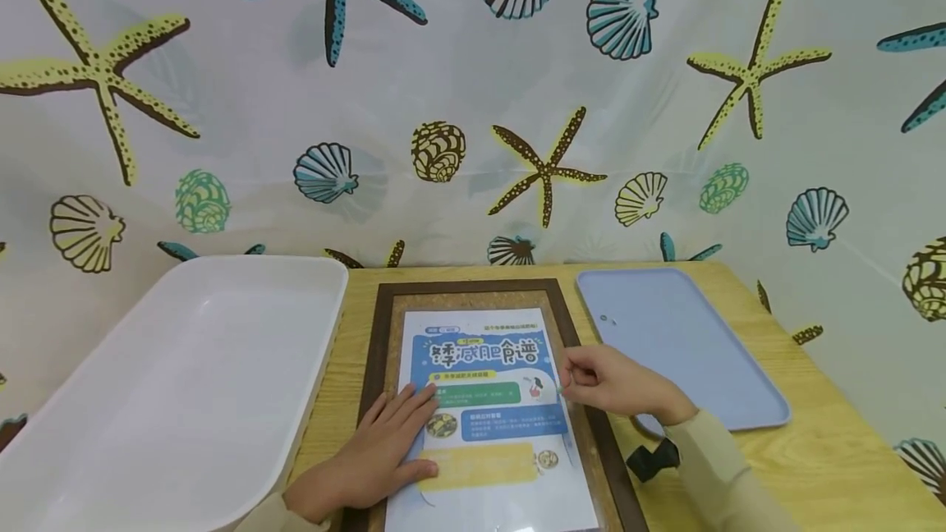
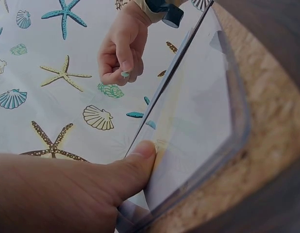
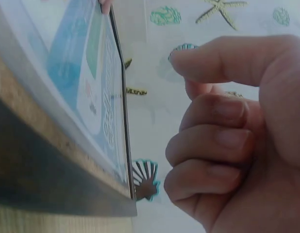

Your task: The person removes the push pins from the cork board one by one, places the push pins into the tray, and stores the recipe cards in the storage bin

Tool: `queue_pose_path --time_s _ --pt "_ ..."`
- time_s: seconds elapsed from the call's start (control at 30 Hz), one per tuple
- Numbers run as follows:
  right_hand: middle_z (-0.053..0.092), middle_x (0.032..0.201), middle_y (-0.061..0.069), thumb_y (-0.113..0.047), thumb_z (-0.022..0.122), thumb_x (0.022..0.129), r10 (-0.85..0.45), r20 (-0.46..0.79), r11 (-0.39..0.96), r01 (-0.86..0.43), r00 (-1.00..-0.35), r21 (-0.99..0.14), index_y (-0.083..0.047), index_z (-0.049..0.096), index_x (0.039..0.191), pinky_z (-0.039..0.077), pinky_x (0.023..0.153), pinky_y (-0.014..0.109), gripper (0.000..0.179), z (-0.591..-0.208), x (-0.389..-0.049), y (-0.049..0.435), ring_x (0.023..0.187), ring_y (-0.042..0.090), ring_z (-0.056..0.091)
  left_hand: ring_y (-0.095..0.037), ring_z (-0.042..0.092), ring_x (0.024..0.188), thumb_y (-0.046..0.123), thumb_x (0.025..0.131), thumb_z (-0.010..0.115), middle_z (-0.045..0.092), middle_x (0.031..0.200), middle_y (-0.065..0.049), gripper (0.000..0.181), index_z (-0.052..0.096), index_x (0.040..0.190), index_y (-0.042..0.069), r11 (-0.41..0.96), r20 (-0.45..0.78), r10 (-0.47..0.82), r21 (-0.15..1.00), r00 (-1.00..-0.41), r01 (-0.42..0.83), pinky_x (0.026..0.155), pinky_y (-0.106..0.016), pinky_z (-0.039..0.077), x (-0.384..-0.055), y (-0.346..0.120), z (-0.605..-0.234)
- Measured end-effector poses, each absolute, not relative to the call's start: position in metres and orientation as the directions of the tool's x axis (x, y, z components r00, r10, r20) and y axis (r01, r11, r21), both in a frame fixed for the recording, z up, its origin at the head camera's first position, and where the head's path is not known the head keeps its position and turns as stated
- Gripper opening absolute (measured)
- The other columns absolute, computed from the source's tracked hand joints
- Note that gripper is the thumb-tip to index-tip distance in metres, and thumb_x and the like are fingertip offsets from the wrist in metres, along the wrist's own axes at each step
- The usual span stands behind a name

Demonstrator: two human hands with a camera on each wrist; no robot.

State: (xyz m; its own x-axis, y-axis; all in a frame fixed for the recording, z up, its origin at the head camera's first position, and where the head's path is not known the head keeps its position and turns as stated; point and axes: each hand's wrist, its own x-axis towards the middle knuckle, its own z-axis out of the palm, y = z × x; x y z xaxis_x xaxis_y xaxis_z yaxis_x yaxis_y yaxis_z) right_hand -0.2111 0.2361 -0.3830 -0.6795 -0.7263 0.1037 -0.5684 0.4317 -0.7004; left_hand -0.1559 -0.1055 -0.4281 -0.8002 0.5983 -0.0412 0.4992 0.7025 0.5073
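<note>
A printed poster in a clear sleeve lies on a cork board with a dark brown frame. My left hand rests on the poster's left side, fingers spread and straight. Above the poster's right edge, my right hand pinches a small pale green pushpin between thumb and index finger, its other fingers curled in. In the right wrist view, the thumb and fingers hide the pushpin. Whether it touches the sleeve, I cannot tell.
To the left stands a large white tray. A blue tray lies right of the board, with small pale items near its left edge. Both are on a wooden table, before a curtain printed with shells and starfish.
</note>
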Motion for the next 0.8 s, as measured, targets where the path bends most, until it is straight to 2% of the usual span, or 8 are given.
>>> queue_pose_path --time_s 0.27,0.53,0.8 --pt "0.036 0.061 -0.008 -0.003 0.061 0.091 -0.568 0.105 0.524 -0.457 -0.816 -0.718 -0.004 0.056 0.086 0.033 0.053 0.020 0.007 -0.393 -0.229 0.259 0.052 0.002 0.033 -0.043 0.014 0.146 0.048 0.092 0.058 0.024 0.158 -0.016 0.079 0.032 0.148 0.000 0.706 -0.039 0.592 0.507 -0.805 0.495 0.111 -0.068 0.009 -0.156 -0.105 -0.427" --pt "0.039 0.061 -0.005 -0.004 0.058 0.093 -0.459 0.068 0.571 -0.353 -0.886 -0.741 0.000 0.056 0.088 0.033 0.052 0.022 0.007 -0.403 -0.252 0.285 0.051 0.003 0.033 -0.043 0.015 0.146 0.047 0.092 0.059 0.024 0.158 -0.016 0.078 0.032 0.148 0.000 0.700 -0.027 0.596 0.508 -0.803 0.502 0.111 -0.068 0.009 -0.154 -0.106 -0.429" --pt "0.042 0.063 -0.002 -0.008 0.058 0.092 -0.279 0.034 0.682 -0.223 -0.960 -0.696 0.002 0.058 0.091 0.034 0.053 0.024 0.010 -0.409 -0.274 0.306 0.054 0.008 0.037 -0.044 0.015 0.145 0.047 0.092 0.058 0.025 0.157 -0.017 0.077 0.032 0.148 -0.001 0.695 -0.017 0.602 0.503 -0.798 0.514 0.111 -0.068 0.010 -0.154 -0.106 -0.429"
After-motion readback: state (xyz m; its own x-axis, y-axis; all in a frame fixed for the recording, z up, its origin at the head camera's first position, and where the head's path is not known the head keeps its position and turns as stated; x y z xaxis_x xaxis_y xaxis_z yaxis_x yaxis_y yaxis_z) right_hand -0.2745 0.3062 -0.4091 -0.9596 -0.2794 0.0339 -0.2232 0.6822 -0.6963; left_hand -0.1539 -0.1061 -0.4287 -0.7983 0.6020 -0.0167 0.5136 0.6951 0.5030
